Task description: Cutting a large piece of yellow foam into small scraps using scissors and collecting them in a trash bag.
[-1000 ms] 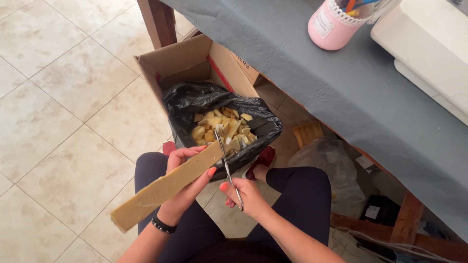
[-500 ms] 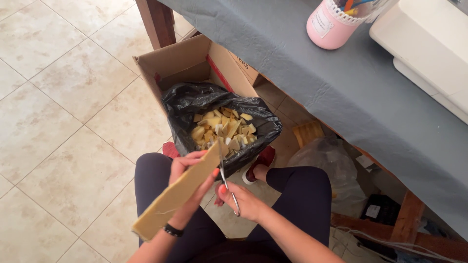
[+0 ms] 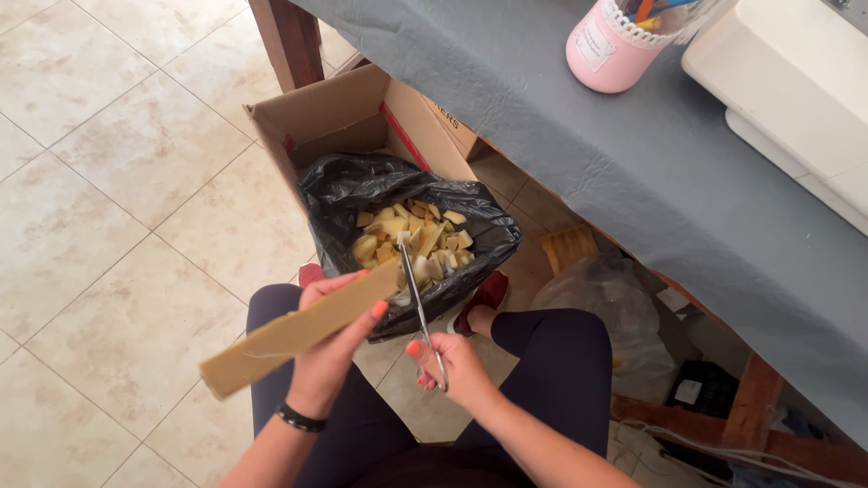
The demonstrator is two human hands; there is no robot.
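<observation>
Long tan foam strip [image 3: 289, 336], flat and tilted, is hanging over the person's lap. Left hand [image 3: 336, 342] is clamping it mid-length. Right hand [image 3: 455, 366] is closed around scissors [image 3: 418, 303], blades at strip's end. Black bag [image 3: 362, 194] in cardboard box [image 3: 334, 113] is holding yellow foam offcuts [image 3: 414, 242].

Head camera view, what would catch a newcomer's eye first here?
Centre frame, the left hand grips a long tan foam strip while the right hand works scissors at its end. Just beyond, a black bag in a cardboard box holds yellow offcuts.
</observation>
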